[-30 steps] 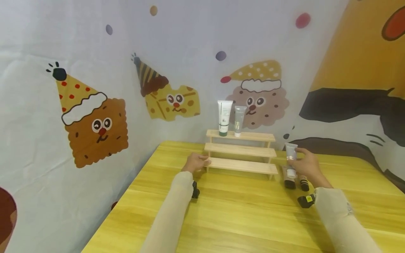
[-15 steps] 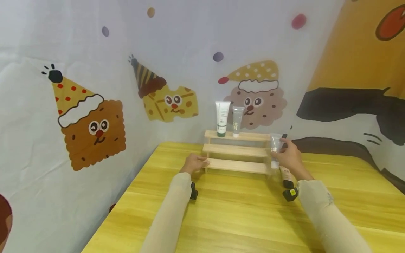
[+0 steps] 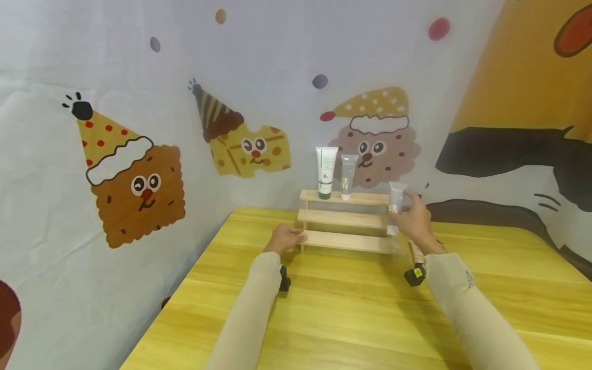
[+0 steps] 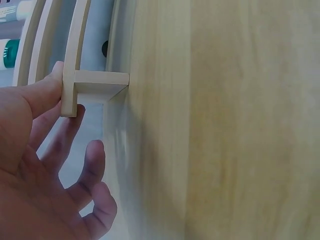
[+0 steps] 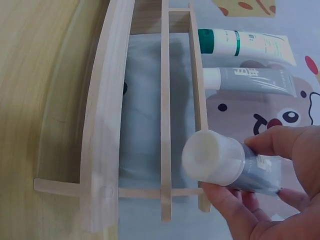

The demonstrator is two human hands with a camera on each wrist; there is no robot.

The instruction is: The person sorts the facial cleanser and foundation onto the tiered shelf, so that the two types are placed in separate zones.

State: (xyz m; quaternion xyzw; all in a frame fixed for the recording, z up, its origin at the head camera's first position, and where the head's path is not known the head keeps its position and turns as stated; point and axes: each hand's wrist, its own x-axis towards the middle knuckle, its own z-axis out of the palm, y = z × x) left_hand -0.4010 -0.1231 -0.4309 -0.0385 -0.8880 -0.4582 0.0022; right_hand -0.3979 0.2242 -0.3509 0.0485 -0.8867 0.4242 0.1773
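Note:
A three-step wooden display rack stands at the back of the table. My left hand pinches the left end of its lowest step between thumb and fingers, seen close up in the left wrist view. With my right hand I hold a grey translucent tube, white cap down, in front of the rack's right end. In the right wrist view its cap overlaps the top step. On that step a white tube with a green cap and a similar grey tube stand upright on their caps.
A beige tube with a dark cap lies on the yellow wood-grain table, partly hidden by my right wrist. Behind the rack hangs a white cloth printed with cartoon snacks.
My right hand has carried the grey tube left and upward, from over the lying tubes to the rack's right end. The left hand keeps its grip on the lowest step.

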